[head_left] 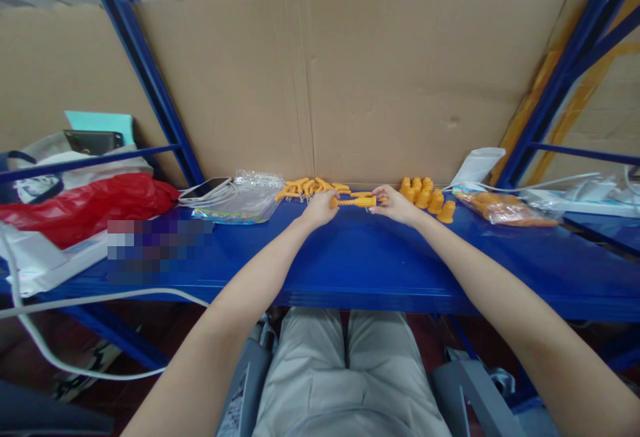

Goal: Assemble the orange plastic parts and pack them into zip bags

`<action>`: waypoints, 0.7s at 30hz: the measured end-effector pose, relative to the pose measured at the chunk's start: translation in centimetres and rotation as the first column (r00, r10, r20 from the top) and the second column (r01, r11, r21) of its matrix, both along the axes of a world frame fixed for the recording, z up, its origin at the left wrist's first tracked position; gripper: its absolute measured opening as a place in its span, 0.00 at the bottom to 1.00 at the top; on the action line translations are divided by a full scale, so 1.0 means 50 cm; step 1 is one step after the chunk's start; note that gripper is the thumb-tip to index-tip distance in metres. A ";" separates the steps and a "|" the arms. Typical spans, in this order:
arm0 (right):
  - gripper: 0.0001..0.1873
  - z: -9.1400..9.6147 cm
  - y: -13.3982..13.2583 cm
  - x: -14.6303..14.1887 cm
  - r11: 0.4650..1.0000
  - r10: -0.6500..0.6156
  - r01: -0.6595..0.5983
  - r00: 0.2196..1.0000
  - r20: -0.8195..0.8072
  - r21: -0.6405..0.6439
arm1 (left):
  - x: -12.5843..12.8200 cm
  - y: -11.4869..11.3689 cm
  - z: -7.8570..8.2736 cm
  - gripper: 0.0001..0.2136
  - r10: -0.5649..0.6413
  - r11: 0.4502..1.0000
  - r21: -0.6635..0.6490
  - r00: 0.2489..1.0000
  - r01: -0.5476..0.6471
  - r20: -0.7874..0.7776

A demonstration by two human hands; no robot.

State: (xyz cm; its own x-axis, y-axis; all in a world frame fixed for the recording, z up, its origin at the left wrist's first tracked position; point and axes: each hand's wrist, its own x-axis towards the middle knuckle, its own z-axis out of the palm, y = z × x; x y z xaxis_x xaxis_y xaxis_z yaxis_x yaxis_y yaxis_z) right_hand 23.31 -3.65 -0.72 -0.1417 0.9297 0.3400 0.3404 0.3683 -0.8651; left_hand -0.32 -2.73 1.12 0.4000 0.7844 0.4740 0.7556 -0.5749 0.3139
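Observation:
Above the blue shelf top, my left hand (320,210) is closed on one end of an orange plastic piece (350,203) with a screw-like shaft and a wider end. My right hand (397,207) pinches at the wider end, so the piece lies level between both hands. Some of it is hidden by the fingers. Just behind it is another slim orange piece (361,194). Past my left hand lies a pile of curved orange pieces (305,187), with small metal chains among them. Several orange cup-shaped pieces (424,197) stand to the right of my right hand.
A clear plastic bag (240,207) and a white cable lie left of the pile. Farther left are a red bag (100,203) and a white power strip (65,263). On the right lies a bag of orange pieces (505,209). Cardboard (400,77) stands behind.

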 end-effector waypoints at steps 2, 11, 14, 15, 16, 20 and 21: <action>0.20 0.003 -0.004 0.001 1.000 -0.002 0.001 1.000 -0.016 -0.029 | 0.001 -0.003 0.002 0.12 0.000 1.000 0.005 1.000 0.000 0.001; 0.08 0.034 -0.042 -0.016 0.965 -0.113 0.103 0.993 -0.028 -0.240 | -0.001 -0.005 0.006 0.11 -0.034 0.999 0.002 0.999 0.034 0.006; 0.08 0.042 -0.052 -0.021 0.958 -0.125 0.119 0.992 -0.007 -0.262 | -0.001 -0.004 0.005 0.11 -0.031 0.999 0.011 0.999 0.031 0.005; 0.08 0.043 -0.054 -0.022 0.956 -0.126 0.121 0.992 -0.004 -0.266 | -0.001 -0.004 0.005 0.11 -0.031 0.999 0.012 0.999 0.031 0.009; 0.08 0.044 -0.055 -0.022 0.955 -0.124 0.118 0.992 -0.004 -0.271 | -0.001 -0.004 0.004 0.11 -0.031 0.999 0.012 0.999 0.031 0.014; 0.10 0.037 -0.053 -0.018 0.960 -0.082 0.064 0.995 -0.057 -0.271 | -0.001 -0.008 0.005 0.10 -0.039 0.999 -0.024 0.998 0.040 0.046; 0.13 0.033 -0.050 -0.016 0.965 -0.062 0.040 0.995 -0.076 -0.260 | 0.000 -0.009 0.005 0.10 -0.039 0.998 -0.038 0.998 0.041 0.054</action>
State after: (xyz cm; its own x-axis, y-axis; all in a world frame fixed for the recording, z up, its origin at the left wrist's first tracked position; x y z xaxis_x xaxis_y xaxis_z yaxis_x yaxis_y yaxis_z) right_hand 22.52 -6.16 0.94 -0.0733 0.9926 0.0967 0.2758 0.1134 -0.9545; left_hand -0.33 -3.19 1.39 0.4062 0.7869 0.4645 0.7140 -0.5906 0.3761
